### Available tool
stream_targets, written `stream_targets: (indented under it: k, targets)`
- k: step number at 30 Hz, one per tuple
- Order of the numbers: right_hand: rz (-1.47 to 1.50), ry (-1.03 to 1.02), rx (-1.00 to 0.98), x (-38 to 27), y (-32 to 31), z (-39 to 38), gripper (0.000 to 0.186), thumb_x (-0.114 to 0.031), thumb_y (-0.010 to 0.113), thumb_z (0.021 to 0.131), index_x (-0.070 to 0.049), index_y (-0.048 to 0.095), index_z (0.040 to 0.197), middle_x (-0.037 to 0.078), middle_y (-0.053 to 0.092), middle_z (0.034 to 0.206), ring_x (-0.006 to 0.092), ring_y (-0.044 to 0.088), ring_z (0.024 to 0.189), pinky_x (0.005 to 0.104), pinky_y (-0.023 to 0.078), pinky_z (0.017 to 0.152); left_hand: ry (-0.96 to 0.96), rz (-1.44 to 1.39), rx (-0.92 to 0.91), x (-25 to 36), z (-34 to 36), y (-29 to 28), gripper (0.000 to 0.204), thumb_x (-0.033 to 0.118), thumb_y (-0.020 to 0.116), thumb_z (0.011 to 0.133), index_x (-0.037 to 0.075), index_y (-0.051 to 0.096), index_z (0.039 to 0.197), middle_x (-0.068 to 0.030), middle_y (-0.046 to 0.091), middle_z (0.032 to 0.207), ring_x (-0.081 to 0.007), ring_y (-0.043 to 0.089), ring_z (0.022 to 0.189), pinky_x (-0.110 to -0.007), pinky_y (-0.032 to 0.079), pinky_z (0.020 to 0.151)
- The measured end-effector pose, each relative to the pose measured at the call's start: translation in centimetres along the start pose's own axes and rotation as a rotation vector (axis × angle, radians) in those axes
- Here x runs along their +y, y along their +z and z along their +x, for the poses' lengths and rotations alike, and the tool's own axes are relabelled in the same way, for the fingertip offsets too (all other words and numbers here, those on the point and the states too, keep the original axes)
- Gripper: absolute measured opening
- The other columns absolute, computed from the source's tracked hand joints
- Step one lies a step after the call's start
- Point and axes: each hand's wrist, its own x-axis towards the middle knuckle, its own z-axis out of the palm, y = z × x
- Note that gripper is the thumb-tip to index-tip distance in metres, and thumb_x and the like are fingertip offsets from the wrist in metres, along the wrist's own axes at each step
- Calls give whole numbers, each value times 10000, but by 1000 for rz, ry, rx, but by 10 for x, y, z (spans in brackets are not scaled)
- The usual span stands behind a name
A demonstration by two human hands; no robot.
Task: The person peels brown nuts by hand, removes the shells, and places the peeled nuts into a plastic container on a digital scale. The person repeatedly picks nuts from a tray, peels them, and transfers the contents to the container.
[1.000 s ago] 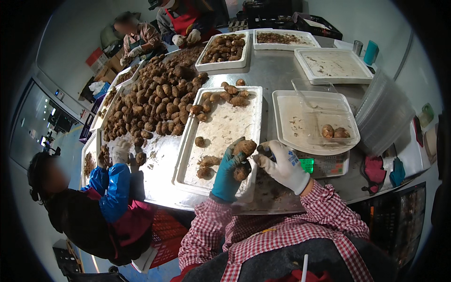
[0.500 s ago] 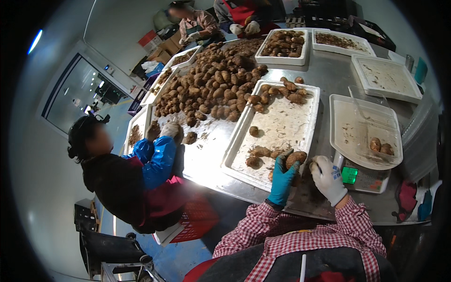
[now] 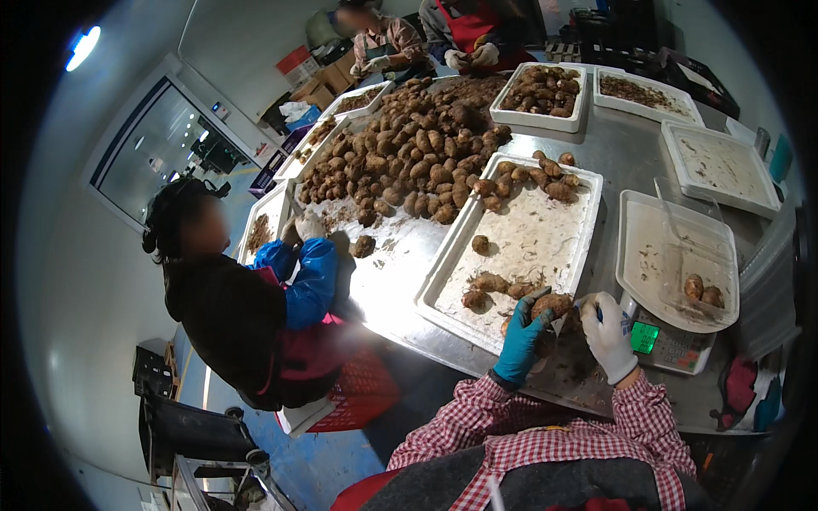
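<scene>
My left hand (image 3: 521, 345), in a teal glove, is closed around a brown, rough-skinned taro (image 3: 551, 306) above the near right corner of a white foam tray (image 3: 429, 300). Beside it my right hand (image 3: 608, 334), in a white glove, has its fingers curled together close to the taro's right end. Whatever those fingers hold is too small to make out. Inside the tray several taros (image 3: 489, 282) lie near my left hand, a single taro (image 3: 481, 244) sits midway, and more taros (image 3: 538, 177) gather at the far end.
A big taro heap (image 3: 409, 153) covers the table's middle. To my right, a scale (image 3: 682, 350) with a lit green display carries a white tray (image 3: 635, 255) and clear plastic box (image 3: 694, 294) with two taros. A co-worker (image 3: 230, 289) stands left; two others work across the table.
The view has shifted, so the scene sits lower and further right. My left hand still grips the taro, and my right fingers now sit against its end.
</scene>
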Motion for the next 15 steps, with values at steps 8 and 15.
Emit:
stream_targets:
  k: [8,15]
  targets:
    - [13,13,-142,-7,-5,-4,203,-175,599,925,-13,512,840,204,567,731,367,574,671,419,428,588,-10,242,-171,13,-10,4,507,121,649,924,47,442,1380,-67,576,1218,-142,571,1061,-263,465,909]
    - [198,118,-56,-8,-8,-6,144,-130,555,947,-8,525,875,187,566,735,341,561,647,378,439,589,-62,-8,-66,26,-7,6,507,230,643,929,48,462,1366,-83,597,1227,-164,579,1088,-271,478,903]
